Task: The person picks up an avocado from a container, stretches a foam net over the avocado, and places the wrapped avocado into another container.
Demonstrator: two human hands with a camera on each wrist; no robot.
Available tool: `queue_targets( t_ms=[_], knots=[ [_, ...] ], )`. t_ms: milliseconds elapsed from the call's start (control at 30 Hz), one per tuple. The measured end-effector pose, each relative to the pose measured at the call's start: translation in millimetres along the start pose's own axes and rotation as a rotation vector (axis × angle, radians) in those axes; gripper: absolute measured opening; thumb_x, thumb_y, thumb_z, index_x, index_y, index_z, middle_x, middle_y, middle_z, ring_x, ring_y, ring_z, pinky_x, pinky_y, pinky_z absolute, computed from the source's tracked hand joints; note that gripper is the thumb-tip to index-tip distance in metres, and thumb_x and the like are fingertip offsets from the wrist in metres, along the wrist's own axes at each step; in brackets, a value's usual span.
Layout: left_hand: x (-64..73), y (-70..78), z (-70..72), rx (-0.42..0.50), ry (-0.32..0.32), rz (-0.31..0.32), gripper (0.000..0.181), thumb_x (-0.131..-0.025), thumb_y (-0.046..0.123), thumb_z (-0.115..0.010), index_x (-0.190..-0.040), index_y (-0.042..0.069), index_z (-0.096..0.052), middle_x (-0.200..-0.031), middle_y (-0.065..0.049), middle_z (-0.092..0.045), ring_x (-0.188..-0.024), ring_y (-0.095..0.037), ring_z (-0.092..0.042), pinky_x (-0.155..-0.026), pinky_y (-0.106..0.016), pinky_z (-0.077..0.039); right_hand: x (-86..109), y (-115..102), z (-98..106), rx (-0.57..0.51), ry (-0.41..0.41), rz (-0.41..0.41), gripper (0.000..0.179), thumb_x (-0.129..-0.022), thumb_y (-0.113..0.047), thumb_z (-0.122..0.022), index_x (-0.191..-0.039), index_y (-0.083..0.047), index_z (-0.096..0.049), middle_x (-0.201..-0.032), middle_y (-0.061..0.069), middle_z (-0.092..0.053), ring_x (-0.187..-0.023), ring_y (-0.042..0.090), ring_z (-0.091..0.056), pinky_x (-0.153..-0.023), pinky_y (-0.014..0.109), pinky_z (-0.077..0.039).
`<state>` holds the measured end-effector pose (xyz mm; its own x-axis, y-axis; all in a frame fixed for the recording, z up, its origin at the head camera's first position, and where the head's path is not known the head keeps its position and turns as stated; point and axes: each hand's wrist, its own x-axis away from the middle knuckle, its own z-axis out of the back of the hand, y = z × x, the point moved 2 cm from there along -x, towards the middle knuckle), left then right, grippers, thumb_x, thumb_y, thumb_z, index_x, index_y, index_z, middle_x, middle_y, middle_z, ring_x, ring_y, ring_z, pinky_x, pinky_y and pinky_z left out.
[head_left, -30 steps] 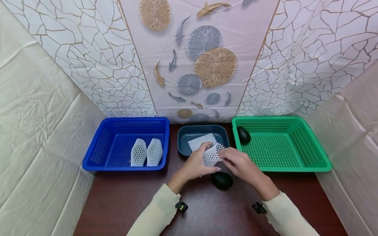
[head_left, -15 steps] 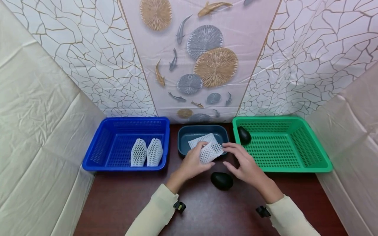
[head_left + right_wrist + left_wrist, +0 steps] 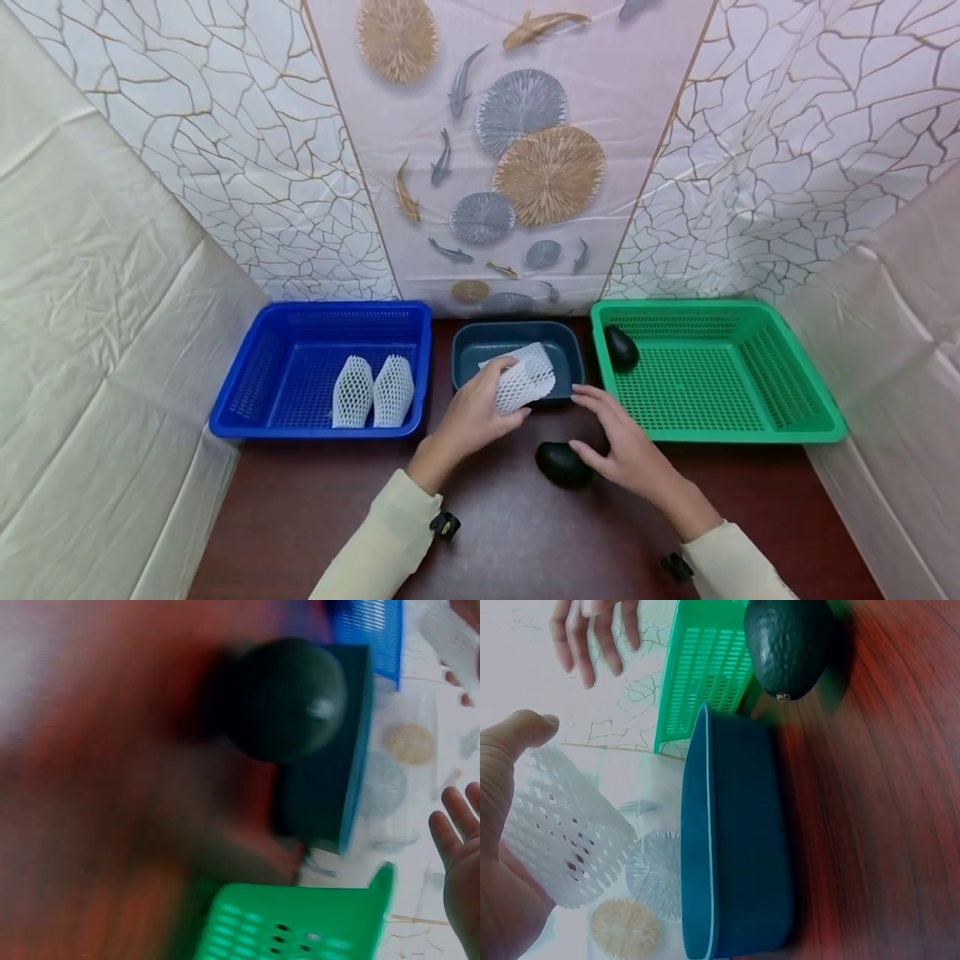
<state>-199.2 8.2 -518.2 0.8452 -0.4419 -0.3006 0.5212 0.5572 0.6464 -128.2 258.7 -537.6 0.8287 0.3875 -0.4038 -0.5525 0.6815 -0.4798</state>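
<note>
My left hand (image 3: 474, 411) grips a white foam net sleeve (image 3: 525, 385) over the front edge of the dark teal tray (image 3: 459, 367). In the left wrist view that foam net (image 3: 566, 825) is tube-like, between thumb and palm. My right hand (image 3: 626, 446) is held with fingers spread and nothing in it. Below its thumb, a dark avocado (image 3: 558, 464) lies on the table; the right wrist view shows the hand (image 3: 463, 874) apart from this avocado (image 3: 289, 701). Another white foam net (image 3: 538, 353) lies in the tray, partly hidden by the held one.
At the left stands a blue basket (image 3: 318, 432) with two plump white foam nets (image 3: 352, 393) in it; their contents cannot be made out. A green basket (image 3: 738, 435) at the right holds one avocado (image 3: 622, 348) in its back left corner. Patterned cloth walls stand behind.
My right hand has let go of the foam net's end and moved right and down toward the avocado on the table. My left hand has shifted slightly left with the net.
</note>
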Motion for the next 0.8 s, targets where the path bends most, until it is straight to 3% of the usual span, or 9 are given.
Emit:
queue_targets(
  t_ms=[100, 233, 367, 433, 500, 633, 733, 800],
  knots=[
    [1.0, 0.6, 3.3, -0.035, 0.009, -0.008, 0.076, -0.084, 0.033, -0.086, -0.146, 0.013, -0.047, -0.141, -0.008, -0.061, -0.122, -0.023, -0.063, -0.102, -0.045, -0.054, 9.7, 5, -12, 0.009, -0.040, -0.041, 0.087, -0.084, -0.027, -0.086, -0.156, -0.010, -0.040, -0.161, 0.010, -0.040, -0.144, 0.029, -0.045, -0.118, 0.014, -0.025],
    [2.0, 0.7, 6.3, -0.069, 0.027, -0.043, 0.076, -0.083, 0.032, -0.086, -0.146, 0.011, -0.048, -0.140, -0.009, -0.062, -0.120, -0.023, -0.064, -0.101, -0.044, -0.055, 22.8, 12, -28, 0.021, -0.107, -0.090, 0.103, -0.080, -0.037, -0.089, -0.162, -0.016, -0.030, -0.166, 0.010, -0.034, -0.147, 0.031, -0.041, -0.114, 0.037, -0.041],
    [2.8, 0.0, 8.3, -0.099, 0.047, -0.076, 0.075, -0.083, 0.032, -0.087, -0.144, 0.009, -0.049, -0.138, -0.008, -0.063, -0.116, -0.022, -0.066, -0.099, -0.041, -0.056, 33.4, 19, -40, -0.001, -0.157, -0.152, 0.112, -0.077, -0.041, -0.091, -0.164, -0.021, -0.025, -0.168, 0.009, -0.031, -0.149, 0.030, -0.038, -0.109, 0.050, -0.045],
    [3.5, -0.3, 9.5, -0.109, 0.052, -0.083, 0.074, -0.083, 0.032, -0.087, -0.143, 0.010, -0.050, -0.137, -0.008, -0.063, -0.116, -0.021, -0.066, -0.099, -0.041, -0.056, 37.8, 22, -45, -0.018, -0.169, -0.184, 0.115, -0.074, -0.041, -0.093, -0.165, -0.023, -0.024, -0.168, 0.008, -0.031, -0.150, 0.028, -0.037, -0.112, 0.045, -0.044],
    [4.2, 0.0, 10.9, -0.120, 0.055, -0.090, 0.074, -0.083, 0.032, -0.087, -0.143, 0.010, -0.050, -0.137, -0.008, -0.064, -0.115, -0.021, -0.066, -0.099, -0.041, -0.056, 41.9, 25, -49, -0.035, -0.172, -0.194, 0.117, -0.073, -0.040, -0.094, -0.164, -0.021, -0.024, -0.167, 0.010, -0.032, -0.150, 0.029, -0.037, -0.115, 0.032, -0.039],
    [5.1, 0.9, 14.0, -0.136, 0.056, -0.112, 0.074, -0.083, 0.031, -0.087, -0.143, 0.010, -0.050, -0.136, -0.008, -0.064, -0.115, -0.023, -0.067, -0.099, -0.041, -0.056, 49.0, 29, -54, -0.078, -0.170, -0.200, 0.118, -0.069, -0.035, -0.097, -0.162, -0.011, -0.028, -0.164, 0.017, -0.036, -0.148, 0.033, -0.038, -0.114, 0.007, -0.018],
    [5.8, 0.3, 15.7, -0.148, 0.062, -0.128, 0.074, -0.082, 0.031, -0.087, -0.142, 0.009, -0.050, -0.136, -0.009, -0.064, -0.114, -0.023, -0.067, -0.098, -0.041, -0.057, 53.0, 33, -58, -0.086, -0.169, -0.211, 0.116, -0.067, -0.031, -0.098, -0.160, -0.006, -0.033, -0.161, 0.019, -0.039, -0.147, 0.033, -0.040, -0.112, 0.004, -0.014],
    [6.2, -0.7, 16.5, -0.153, 0.069, -0.134, 0.074, -0.082, 0.031, -0.088, -0.142, 0.008, -0.050, -0.136, -0.009, -0.064, -0.114, -0.023, -0.067, -0.098, -0.041, -0.057, 55.3, 34, -60, -0.069, -0.172, -0.218, 0.113, -0.067, -0.030, -0.098, -0.158, -0.005, -0.036, -0.158, 0.017, -0.043, -0.145, 0.032, -0.042, -0.115, 0.010, -0.024]
  ],
)
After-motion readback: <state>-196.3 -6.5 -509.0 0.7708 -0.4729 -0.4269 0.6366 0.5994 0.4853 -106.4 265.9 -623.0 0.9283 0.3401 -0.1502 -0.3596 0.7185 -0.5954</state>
